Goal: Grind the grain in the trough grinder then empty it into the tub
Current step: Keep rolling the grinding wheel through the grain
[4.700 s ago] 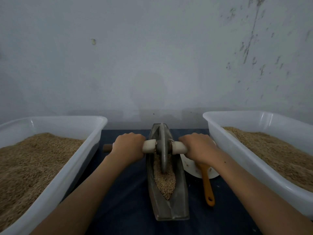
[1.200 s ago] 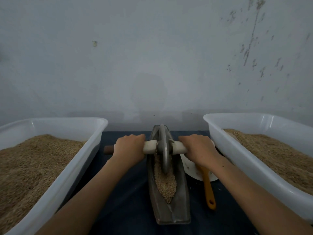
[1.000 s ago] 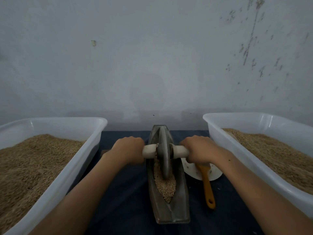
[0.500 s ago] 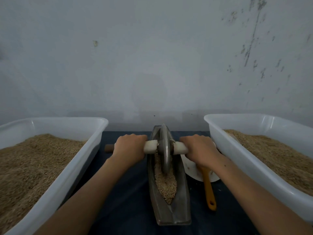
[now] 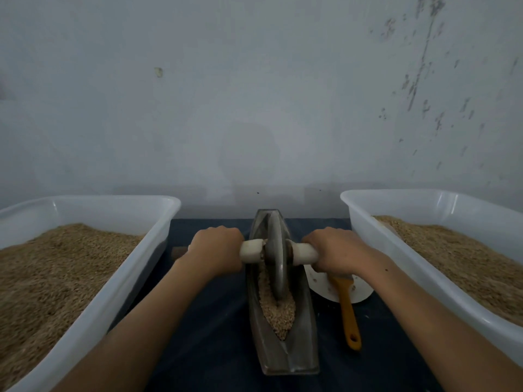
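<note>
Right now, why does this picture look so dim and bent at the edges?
Head view: dim, flat, bluish light with only a soft shadow on the wall; the wide-angle lens bows the left tub and right tub outward; the grain in the trough grinder stays fairly sharp; no strong glare.
</note>
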Demonstrator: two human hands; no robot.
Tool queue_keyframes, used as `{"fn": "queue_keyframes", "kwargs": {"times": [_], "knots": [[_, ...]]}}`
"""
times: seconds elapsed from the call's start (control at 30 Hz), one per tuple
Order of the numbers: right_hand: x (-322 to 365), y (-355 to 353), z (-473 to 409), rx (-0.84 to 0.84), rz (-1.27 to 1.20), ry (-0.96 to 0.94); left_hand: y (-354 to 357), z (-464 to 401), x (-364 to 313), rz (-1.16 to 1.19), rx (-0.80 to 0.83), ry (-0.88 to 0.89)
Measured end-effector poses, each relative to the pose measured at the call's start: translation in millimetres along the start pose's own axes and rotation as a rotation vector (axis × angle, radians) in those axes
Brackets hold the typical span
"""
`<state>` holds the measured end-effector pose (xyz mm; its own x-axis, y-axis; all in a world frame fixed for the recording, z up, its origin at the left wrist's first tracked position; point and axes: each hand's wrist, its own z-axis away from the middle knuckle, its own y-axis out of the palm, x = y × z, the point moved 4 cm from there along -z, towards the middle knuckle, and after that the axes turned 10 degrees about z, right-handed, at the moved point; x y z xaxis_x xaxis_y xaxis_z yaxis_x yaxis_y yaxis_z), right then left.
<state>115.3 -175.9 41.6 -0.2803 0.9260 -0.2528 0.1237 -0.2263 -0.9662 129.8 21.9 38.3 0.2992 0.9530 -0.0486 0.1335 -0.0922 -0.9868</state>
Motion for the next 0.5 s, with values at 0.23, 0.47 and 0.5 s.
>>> {"fn": "queue_keyframes", "kwargs": {"times": [0.23,0.47,0.5], "knots": [[2.3,-0.8,-0.7,-0.159,0.015,0.032,2.1,-3.1,2.3,-0.001,-0.143,0.014],[1.0,-3.9,6.1,0.239,-0.075,-0.036,1.6,0.7,0.1,0.087,0.233,-0.052],[1.5,-3.5,6.4,0.254,-0.089,-0.037,1.8,0.7,-0.2,0.093,0.252,-0.054]]}}
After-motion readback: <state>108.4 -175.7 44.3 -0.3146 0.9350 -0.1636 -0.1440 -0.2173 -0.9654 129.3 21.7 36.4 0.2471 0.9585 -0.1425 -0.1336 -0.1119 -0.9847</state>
